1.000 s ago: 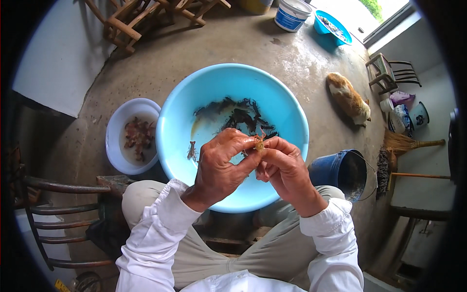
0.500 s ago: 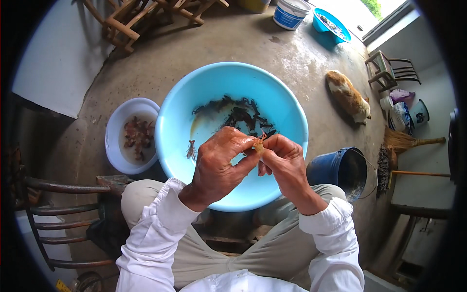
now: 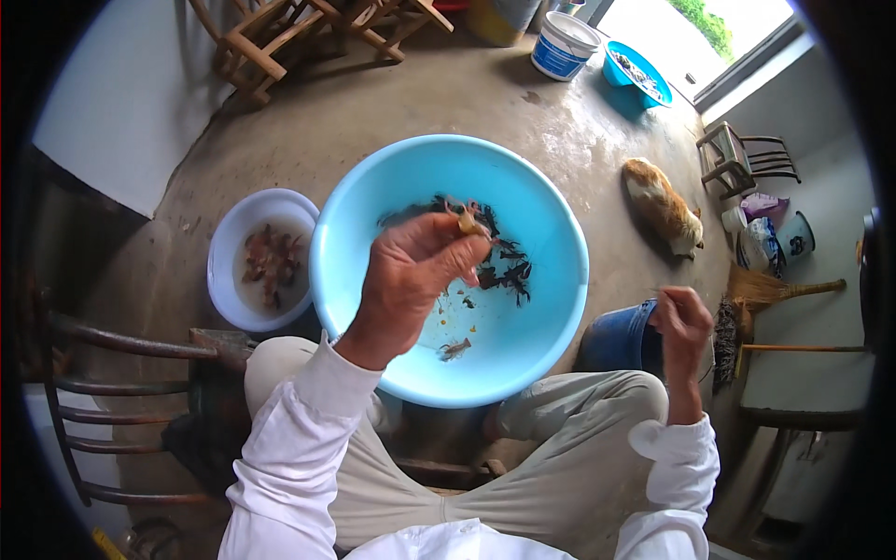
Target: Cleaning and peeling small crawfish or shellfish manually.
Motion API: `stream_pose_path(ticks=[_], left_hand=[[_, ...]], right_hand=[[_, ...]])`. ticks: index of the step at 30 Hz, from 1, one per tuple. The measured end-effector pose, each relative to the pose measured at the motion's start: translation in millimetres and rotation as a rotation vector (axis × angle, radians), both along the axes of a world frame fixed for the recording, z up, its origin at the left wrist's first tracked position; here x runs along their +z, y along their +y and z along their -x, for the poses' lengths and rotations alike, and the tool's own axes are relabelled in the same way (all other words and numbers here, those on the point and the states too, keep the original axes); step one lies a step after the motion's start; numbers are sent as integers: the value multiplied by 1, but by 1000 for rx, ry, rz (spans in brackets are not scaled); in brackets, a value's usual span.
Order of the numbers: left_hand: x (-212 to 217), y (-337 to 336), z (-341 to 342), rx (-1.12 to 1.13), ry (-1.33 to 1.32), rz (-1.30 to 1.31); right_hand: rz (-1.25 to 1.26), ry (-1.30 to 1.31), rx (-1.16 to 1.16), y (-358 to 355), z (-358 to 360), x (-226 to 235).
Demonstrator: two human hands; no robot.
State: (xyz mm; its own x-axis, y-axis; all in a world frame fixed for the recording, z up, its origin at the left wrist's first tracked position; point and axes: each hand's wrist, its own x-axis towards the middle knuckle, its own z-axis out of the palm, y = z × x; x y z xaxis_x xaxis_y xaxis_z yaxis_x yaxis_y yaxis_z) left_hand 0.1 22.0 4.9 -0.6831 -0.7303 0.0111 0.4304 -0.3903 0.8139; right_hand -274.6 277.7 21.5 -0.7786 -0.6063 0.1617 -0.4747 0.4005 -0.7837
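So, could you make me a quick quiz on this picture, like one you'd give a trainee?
1. Which hand holds a crayfish?
2. True or false: the dog is inside the big basin.
3. Fill the gap: in this view, the right hand partly covers the dark-blue ____.

Key:
1. The left hand.
2. False: the dog is on the floor, to the right of the big basin.
3. Bucket.
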Motion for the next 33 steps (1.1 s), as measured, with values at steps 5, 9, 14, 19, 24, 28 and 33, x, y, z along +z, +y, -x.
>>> stream_pose_path(ticks=[5,9,14,19,24,28,33], left_hand=[[7,-53,-34,283,116,-138],[-7,-105,-87,725,235,-260],[-33,-89,-31,587,75,-537],[6,-51,-38,456,-117,-209],[18,-55,-16,279,-32,-199],[23,-70,-38,473,-70,-155],[30,-66,-40,462,-49,-134]], right_hand=[[-360,607,-143,120,78,-40],[-563,347,-247,169,108,-99],[-619,305,-165,277,190,-152],[-852,266,-181,157,145,-114],[-907,582,-54,225,215,-79],[-765,374,-122,161,192,-104],[-690,271,28,102,151,-72]])
